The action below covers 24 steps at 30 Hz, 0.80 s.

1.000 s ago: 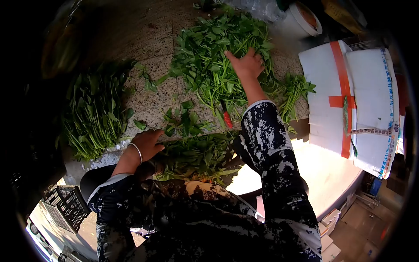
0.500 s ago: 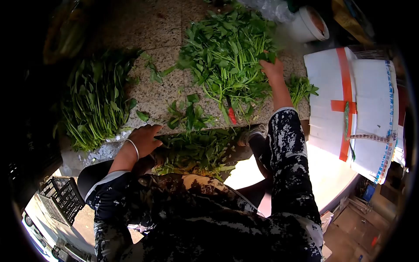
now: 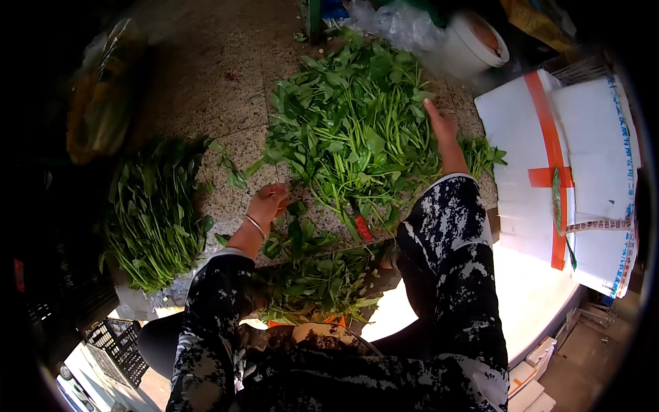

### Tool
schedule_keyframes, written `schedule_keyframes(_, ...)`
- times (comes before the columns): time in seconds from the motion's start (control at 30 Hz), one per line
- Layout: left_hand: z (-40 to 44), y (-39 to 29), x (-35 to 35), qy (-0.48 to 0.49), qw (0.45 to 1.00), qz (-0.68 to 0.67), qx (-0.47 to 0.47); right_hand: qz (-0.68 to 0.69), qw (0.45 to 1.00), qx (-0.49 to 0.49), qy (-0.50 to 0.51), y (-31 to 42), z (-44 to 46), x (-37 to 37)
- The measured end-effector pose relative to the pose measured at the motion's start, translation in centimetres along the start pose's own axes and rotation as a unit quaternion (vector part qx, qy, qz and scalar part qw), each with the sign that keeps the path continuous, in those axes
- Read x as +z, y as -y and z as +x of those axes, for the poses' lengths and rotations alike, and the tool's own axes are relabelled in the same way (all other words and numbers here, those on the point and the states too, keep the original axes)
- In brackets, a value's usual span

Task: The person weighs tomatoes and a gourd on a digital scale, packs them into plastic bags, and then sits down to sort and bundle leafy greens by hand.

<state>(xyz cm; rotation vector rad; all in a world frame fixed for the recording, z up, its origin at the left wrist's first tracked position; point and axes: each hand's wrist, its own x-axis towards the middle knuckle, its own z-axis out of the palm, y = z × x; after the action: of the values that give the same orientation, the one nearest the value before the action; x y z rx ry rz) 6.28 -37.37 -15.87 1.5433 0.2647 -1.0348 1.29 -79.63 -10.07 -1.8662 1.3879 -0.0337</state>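
A large loose pile of leafy green stems (image 3: 350,123) lies on the speckled stone surface (image 3: 237,147). At the pile's right edge is my right hand (image 3: 441,123), its fingers partly hidden by leaves. My left hand (image 3: 269,201), with a bangle on the wrist, is above the stone left of the pile, its fingers curled; what they hold, if anything, is too small to make out. A red-handled tool (image 3: 362,228) lies at the pile's lower edge. To the left, stems lie aligned in a neat heap (image 3: 154,213). Small leaf scraps (image 3: 298,233) are near the front edge.
White foam boxes (image 3: 522,137) with red tape stand at the right. Behind the pile are a white bucket (image 3: 473,48) and clear plastic (image 3: 398,24). More greens (image 3: 319,285) lie below the stone's front edge. A black crate (image 3: 120,350) is at the lower left.
My left hand has moved up and right, over the stone, and its fingers have curled. My right hand has shifted from the top of the pile to its right edge.
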Motion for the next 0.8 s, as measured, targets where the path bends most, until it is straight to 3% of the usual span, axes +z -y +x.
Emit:
schedule_keyframes(0.07,2.8,-1.6,3.2,-0.003,0.995,-0.094,-0.016,0.020,0.995,-0.009,0.101,0.0,-0.2,0.1)
schedule_keyframes(0.27,4.4,-6.5,8.9,0.001,0.997,-0.047,-0.061,-0.038,0.978,0.090,0.184,1.1,-3.1,4.1)
schedule_keyframes(0.33,4.8,-6.9,9.1,0.001,0.997,-0.015,-0.071,0.000,0.974,0.064,0.219,-0.8,-2.1,5.1)
schedule_keyframes(0.37,4.8,-7.0,9.0,0.003,0.998,-0.009,-0.068,0.105,0.964,0.041,0.241,-1.3,-2.3,5.5)
schedule_keyframes(0.4,4.6,-7.4,8.8,0.003,0.998,-0.008,-0.061,0.032,0.978,0.047,0.202,-1.0,-2.6,5.8)
schedule_keyframes(0.57,4.8,-5.3,7.4,-0.087,0.995,0.029,-0.037,0.004,0.995,-0.022,0.098,-2.4,-4.6,8.9)
schedule_keyframes(0.63,3.7,-3.9,5.4,-0.100,0.995,-0.003,-0.008,0.051,0.972,-0.063,0.222,-1.3,-7.3,9.4)
schedule_keyframes(0.7,1.2,-3.6,3.9,-0.109,0.993,-0.024,-0.045,-0.011,0.978,-0.017,0.208,0.6,-10.2,10.5)
schedule_keyframes(0.73,0.9,-2.8,3.3,-0.112,0.992,-0.031,-0.051,-0.010,0.972,-0.063,0.225,1.0,-11.5,10.7)
schedule_keyframes(0.8,-0.7,-2.5,2.9,-0.106,0.990,-0.041,-0.080,-0.032,0.966,-0.055,0.250,-0.2,-9.6,12.3)
